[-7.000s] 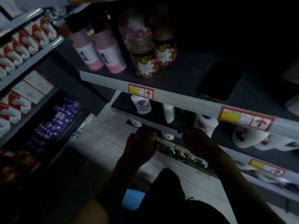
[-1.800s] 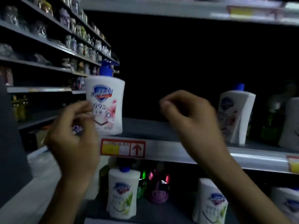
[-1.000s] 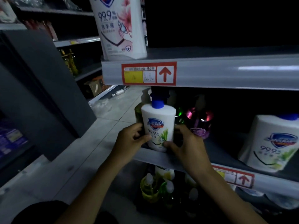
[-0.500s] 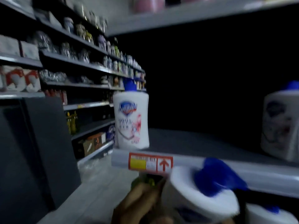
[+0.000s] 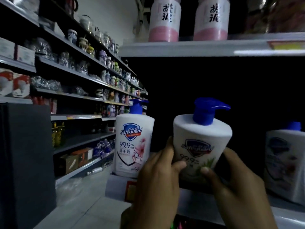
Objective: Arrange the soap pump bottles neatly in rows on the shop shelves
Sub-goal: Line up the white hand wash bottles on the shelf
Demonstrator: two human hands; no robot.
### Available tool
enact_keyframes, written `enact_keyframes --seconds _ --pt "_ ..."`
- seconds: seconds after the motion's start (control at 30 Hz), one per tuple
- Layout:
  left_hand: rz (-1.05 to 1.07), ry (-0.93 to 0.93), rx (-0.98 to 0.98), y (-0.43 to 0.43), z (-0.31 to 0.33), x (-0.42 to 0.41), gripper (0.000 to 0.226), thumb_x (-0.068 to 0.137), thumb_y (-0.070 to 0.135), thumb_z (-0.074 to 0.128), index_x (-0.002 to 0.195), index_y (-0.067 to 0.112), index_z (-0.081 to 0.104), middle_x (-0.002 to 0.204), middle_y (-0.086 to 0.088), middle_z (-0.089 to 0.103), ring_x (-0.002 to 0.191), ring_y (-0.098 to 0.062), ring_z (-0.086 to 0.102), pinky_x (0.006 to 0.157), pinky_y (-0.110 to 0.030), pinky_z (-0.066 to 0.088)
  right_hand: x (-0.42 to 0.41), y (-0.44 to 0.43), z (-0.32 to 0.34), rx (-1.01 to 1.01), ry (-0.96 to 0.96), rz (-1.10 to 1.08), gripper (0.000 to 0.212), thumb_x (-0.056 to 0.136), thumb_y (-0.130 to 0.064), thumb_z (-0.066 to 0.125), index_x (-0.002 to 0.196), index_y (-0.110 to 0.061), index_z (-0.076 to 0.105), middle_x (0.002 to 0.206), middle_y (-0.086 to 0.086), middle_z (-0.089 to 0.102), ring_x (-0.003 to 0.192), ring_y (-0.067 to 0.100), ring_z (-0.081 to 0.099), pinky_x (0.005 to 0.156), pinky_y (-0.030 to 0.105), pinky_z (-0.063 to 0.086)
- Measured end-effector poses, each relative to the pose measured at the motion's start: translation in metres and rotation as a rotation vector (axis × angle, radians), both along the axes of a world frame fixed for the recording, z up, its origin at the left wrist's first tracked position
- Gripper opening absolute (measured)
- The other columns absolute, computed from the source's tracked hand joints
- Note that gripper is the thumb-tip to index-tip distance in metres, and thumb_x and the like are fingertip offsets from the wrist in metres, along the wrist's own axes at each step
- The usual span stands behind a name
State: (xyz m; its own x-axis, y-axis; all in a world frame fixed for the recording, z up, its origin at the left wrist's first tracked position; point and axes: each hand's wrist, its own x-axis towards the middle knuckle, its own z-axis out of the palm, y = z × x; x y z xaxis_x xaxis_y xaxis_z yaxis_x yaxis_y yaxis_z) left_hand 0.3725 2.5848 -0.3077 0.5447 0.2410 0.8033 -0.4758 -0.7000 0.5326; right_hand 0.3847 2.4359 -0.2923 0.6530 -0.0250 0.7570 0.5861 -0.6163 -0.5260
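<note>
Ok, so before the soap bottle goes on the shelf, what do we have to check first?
1. Grip: the left hand and the right hand both hold the green-leaf bottle. Ok.
2. Bottle upright: it tilts. Not ok.
3. Label forward: the shield logo faces out. Ok.
4. Free spot: a dark gap shows on the shelf between the pink-flower bottle and the blurry bottle at the right. Ok.
5. Base above the shelf: the hands hide it. Cannot tell.
</note>
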Motion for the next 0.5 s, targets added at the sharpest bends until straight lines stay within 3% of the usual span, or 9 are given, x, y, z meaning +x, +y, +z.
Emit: enact_keyframes --seconds 0.1,0.23,0.37,0.5 --pt "0.080 0.038 0.104 0.004 0.000 0.006 0.064 0.097 0.032 0.047 0.150 0.035 0.012 0.137 0.013 0.047 0.116 0.005 0.038 0.095 -0.010 0.032 0.010 0.012 -0.009 -0.030 0.116 0.146 0.040 0.080 -0.021 0.074 0.110 -0.040 0.054 0.091 -0.020 0.061 0.089 0.005 0.056 0.067 0.008 0.035" --pt "0.120 0.099 0.174 0.008 0.000 0.002 0.063 0.098 0.044 0.036 0.151 0.031 0.003 0.140 0.010 0.043 0.123 -0.003 0.038 0.096 -0.018 0.034 0.014 0.013 -0.004 -0.080 0.173 0.110 0.031 0.083 -0.030 0.069 0.112 -0.033 0.060 0.098 -0.012 0.070 0.087 0.007 0.063 0.074 0.027 0.048" --pt "0.159 0.042 0.078 0.011 -0.007 -0.005 0.055 0.095 0.045 0.039 0.146 0.042 0.019 0.140 0.015 0.038 0.115 0.005 0.032 0.095 -0.015 0.033 0.015 0.010 0.004 -0.050 0.247 0.173 0.034 0.080 -0.025 0.073 0.109 -0.035 0.057 0.098 -0.013 0.070 0.086 0.001 0.065 0.074 0.026 0.054" --pt "0.384 -0.127 -0.123 0.046 -0.011 -0.013 0.051 0.093 0.039 0.042 0.142 0.035 0.030 0.137 0.004 0.038 0.117 -0.006 0.033 0.094 -0.033 0.040 0.019 0.010 0.009 -0.021 0.315 0.217 0.043 0.079 -0.017 0.075 0.115 -0.027 0.054 0.100 -0.006 0.071 0.087 0.010 0.069 0.081 0.042 0.058"
